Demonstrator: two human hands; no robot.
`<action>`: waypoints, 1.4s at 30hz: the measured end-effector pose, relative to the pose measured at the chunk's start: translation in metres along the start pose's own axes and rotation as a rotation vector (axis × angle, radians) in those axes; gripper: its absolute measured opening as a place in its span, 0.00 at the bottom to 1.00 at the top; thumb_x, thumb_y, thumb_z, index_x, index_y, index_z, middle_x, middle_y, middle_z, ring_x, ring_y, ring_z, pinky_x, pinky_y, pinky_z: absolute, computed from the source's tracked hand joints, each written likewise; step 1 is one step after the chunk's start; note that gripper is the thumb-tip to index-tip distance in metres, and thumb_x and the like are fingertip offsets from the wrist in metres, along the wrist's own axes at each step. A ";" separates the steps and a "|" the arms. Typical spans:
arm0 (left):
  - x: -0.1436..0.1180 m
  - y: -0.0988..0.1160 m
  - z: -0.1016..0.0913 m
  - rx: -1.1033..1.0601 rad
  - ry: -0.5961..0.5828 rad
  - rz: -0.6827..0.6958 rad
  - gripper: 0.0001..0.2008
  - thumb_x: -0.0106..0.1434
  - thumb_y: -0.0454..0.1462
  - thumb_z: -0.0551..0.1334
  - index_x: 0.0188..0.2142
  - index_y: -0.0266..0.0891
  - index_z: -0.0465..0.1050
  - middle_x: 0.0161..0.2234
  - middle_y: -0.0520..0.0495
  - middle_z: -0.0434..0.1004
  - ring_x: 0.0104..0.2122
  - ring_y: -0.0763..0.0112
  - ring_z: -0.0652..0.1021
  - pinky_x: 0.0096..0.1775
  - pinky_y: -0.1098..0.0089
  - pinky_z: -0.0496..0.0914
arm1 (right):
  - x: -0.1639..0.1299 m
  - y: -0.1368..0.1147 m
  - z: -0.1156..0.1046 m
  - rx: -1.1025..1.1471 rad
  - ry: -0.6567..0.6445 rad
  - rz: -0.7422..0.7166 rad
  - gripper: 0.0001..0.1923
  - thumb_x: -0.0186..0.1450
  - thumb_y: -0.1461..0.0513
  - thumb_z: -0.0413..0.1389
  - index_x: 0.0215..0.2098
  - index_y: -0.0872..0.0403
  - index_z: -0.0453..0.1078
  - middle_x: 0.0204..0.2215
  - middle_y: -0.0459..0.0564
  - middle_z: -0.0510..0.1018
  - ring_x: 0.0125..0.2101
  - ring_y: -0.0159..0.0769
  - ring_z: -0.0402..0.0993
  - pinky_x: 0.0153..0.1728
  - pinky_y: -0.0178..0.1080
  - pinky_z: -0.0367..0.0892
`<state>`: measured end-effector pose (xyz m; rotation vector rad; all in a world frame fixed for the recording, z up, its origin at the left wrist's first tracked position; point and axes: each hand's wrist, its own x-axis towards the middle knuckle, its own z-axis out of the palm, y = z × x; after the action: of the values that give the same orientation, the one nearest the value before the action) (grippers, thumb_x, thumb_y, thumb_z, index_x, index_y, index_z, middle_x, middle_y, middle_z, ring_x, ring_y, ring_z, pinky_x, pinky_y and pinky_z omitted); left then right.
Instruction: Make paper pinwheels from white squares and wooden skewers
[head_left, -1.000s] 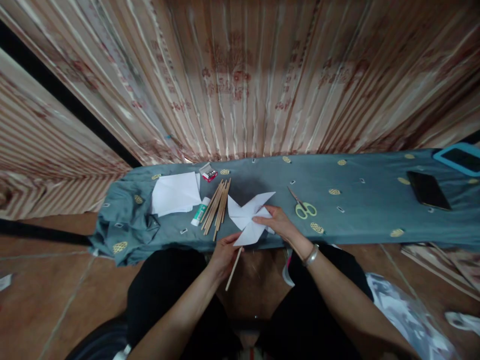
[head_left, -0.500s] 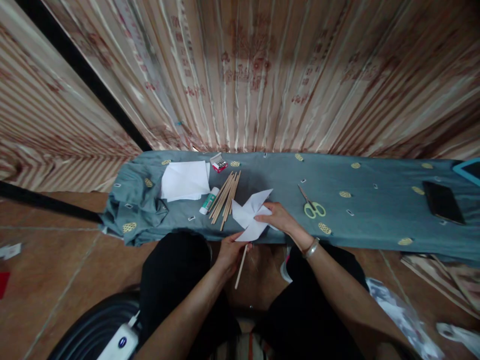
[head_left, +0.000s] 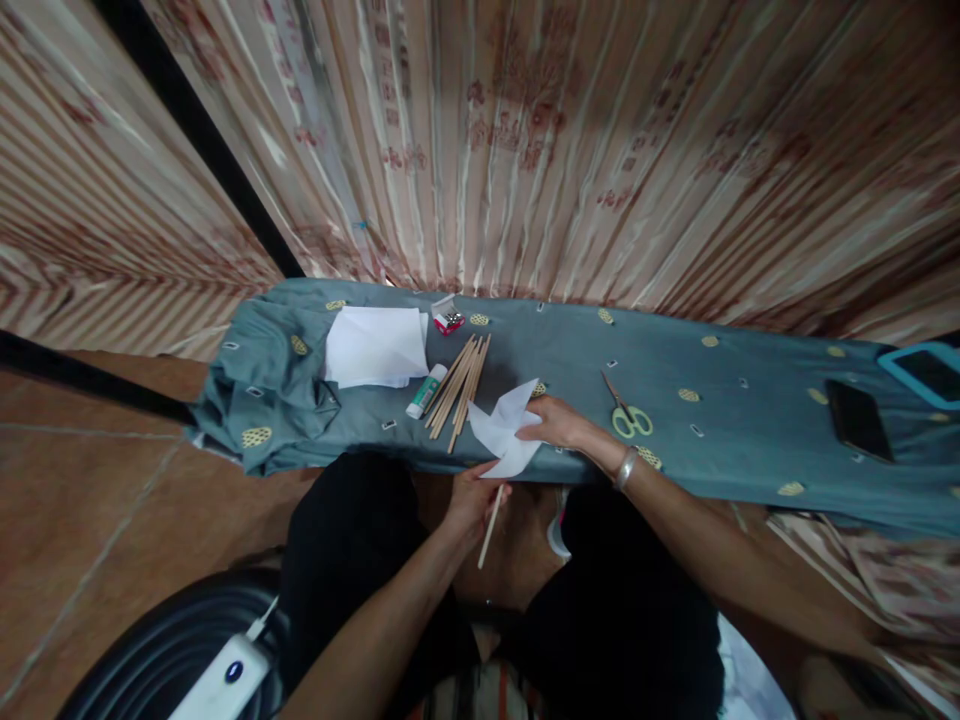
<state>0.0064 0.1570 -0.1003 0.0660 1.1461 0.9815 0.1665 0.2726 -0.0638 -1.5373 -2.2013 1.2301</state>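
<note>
A white paper pinwheel (head_left: 499, 430) is held over the bench's near edge, its folded blades facing up. Below it a thin wooden stick (head_left: 490, 530) slants down toward my lap. My left hand (head_left: 471, 502) is closed round the stick, just under the lowest blade; its upper end is hidden by the paper. From the right, my right hand (head_left: 553, 422) grips the pinwheel, with fingers over its middle and right side. Whether stick and paper are joined is hidden. Loose wooden sticks (head_left: 459, 390) lie just left of the pinwheel.
On the blue-green cloth (head_left: 555, 345) lie white paper sheets (head_left: 376, 345), a glue stick (head_left: 427, 391), a small red-and-white box (head_left: 448, 317), green-handled scissors (head_left: 628, 412), a black phone (head_left: 859, 420) and a blue-framed device (head_left: 926, 372). A white power bank (head_left: 225, 675) rests on a black stool (head_left: 97, 660).
My head view has shifted slightly. Both hands keep hold of the pinwheel and its stick; the right hand's fingers have moved a little on the paper.
</note>
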 end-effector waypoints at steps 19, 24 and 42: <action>-0.002 -0.001 -0.002 -0.035 -0.146 -0.021 0.15 0.39 0.36 0.78 0.25 0.29 0.78 0.17 0.52 0.69 0.15 0.85 0.65 0.18 0.81 0.57 | 0.007 -0.010 -0.014 -0.198 -0.211 -0.077 0.13 0.55 0.65 0.59 0.38 0.58 0.79 0.32 0.49 0.83 0.33 0.39 0.77 0.33 0.33 0.65; -0.001 -0.002 -0.004 -0.027 -0.125 -0.009 0.15 0.40 0.36 0.78 0.26 0.30 0.79 0.19 0.51 0.72 0.16 0.84 0.67 0.19 0.80 0.58 | 0.008 -0.017 -0.016 -0.265 -0.243 -0.049 0.13 0.56 0.65 0.59 0.39 0.58 0.79 0.34 0.50 0.83 0.34 0.39 0.77 0.32 0.33 0.65; -0.002 -0.001 -0.001 -0.009 -0.096 -0.003 0.15 0.40 0.35 0.77 0.27 0.29 0.79 0.21 0.46 0.77 0.15 0.82 0.69 0.19 0.78 0.60 | 0.016 -0.034 -0.019 -0.547 -0.352 -0.069 0.15 0.58 0.65 0.58 0.43 0.60 0.77 0.42 0.59 0.83 0.42 0.44 0.78 0.40 0.35 0.67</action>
<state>0.0054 0.1548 -0.0999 0.1028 1.0535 0.9715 0.1466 0.2921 -0.0317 -1.4751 -2.9843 0.9851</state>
